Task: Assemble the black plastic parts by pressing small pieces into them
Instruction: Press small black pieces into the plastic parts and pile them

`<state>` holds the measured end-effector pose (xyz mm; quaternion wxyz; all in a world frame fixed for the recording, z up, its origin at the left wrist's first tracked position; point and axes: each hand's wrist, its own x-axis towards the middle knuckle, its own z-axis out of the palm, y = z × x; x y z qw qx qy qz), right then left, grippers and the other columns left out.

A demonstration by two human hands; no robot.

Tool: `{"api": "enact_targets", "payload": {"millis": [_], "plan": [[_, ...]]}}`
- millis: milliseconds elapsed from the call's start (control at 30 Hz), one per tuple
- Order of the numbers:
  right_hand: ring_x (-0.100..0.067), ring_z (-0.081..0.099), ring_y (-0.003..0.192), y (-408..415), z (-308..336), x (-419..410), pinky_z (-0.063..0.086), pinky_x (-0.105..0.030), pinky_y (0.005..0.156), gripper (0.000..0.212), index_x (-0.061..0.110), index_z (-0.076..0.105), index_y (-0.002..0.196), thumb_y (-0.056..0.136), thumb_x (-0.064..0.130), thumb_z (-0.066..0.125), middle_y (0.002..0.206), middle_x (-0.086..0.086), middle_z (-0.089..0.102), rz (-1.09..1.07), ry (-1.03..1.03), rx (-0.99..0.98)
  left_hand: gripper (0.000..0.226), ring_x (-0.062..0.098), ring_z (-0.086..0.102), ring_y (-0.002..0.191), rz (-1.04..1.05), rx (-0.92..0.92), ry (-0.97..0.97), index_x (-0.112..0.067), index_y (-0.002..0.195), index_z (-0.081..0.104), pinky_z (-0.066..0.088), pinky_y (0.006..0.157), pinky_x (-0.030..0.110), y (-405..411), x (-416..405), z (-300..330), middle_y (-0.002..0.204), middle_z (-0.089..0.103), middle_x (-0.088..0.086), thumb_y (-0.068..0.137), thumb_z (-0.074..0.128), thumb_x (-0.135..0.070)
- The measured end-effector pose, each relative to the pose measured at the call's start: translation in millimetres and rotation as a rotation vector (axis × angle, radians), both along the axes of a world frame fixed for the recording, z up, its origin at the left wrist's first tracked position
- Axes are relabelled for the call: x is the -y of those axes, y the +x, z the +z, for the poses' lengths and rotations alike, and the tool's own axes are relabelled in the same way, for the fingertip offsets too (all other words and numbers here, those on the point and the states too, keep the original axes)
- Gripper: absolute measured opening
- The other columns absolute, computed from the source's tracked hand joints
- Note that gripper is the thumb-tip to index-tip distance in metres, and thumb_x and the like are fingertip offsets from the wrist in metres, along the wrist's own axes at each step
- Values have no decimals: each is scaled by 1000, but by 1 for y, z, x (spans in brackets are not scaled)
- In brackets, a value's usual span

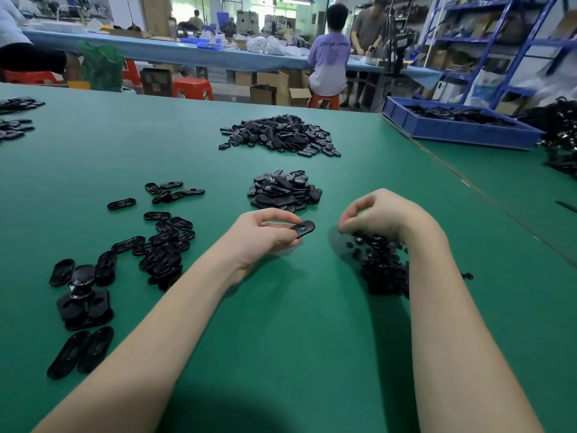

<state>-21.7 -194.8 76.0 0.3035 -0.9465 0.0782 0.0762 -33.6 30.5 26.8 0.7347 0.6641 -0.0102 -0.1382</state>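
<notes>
The left hand [265, 235] pinches a black oval part [303, 228] between thumb and fingertips, holding it just above the green table [281, 339], near the middle of the scene. The part has a small slot in its centre and points toward the right hand.

The right hand [377, 214] hangs over a heap of small pieces [384, 267] on the near right, its fingers curled with thumb and forefinger drawn together; whether a piece sits between them I cannot tell, as the tips are too small to read.

Just beyond the hands lies a small pile of oval parts [284, 192], and farther off a larger pile [281, 135]. To the near left, more oval parts [159, 248] lie scattered and loosely stacked, some with their hollow side up. A blue bin [459, 128] holding black parts stands at the far right edge of the table. Beyond the table, a person in a pale purple shirt [331, 57] sits on a red stool at another long bench.
</notes>
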Motion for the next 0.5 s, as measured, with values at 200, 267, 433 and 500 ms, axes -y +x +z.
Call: {"api": "enact_targets", "payload": {"millis": [200, 267, 433, 500], "plan": [[-6, 42, 52, 3, 1, -18, 33, -21, 52, 17, 26, 78, 94, 80, 33, 85, 90, -3, 74, 161, 354, 11, 26, 24, 72, 81, 25, 10, -4, -8, 96, 72, 59, 87, 31, 1, 0, -1, 92, 76, 12, 84, 63, 14], [-7, 38, 50, 4, -2, -22, 30, -20, 49, 18, 26, 79, 94, 78, 31, 86, 88, -6, 70, 166, 387, 0, 26, 27, 72, 86, 40, 6, -38, -8, 97, 71, 58, 91, 34, 2, 0, -1, 94, 77, 13, 84, 64, 13], [-8, 36, 46, 5, -5, -22, 30, -16, 44, 3, 25, 79, 84, 82, 24, 82, 91, -2, 80, 164, 442, 5, 22, 25, 75, 85, 77, 5, -135, -6, 95, 70, 60, 82, 24, 3, -2, 2, 94, 76, 13, 84, 66, 13], [-6, 37, 43, 5, -5, -22, 30, -14, 41, 3, 25, 79, 82, 84, 22, 79, 93, -1, 80, 162, 455, 12, 20, 20, 74, 78, 83, 24, -130, -6, 95, 70, 59, 76, 20, 2, -3, 3, 92, 76, 12, 85, 67, 11]]}}
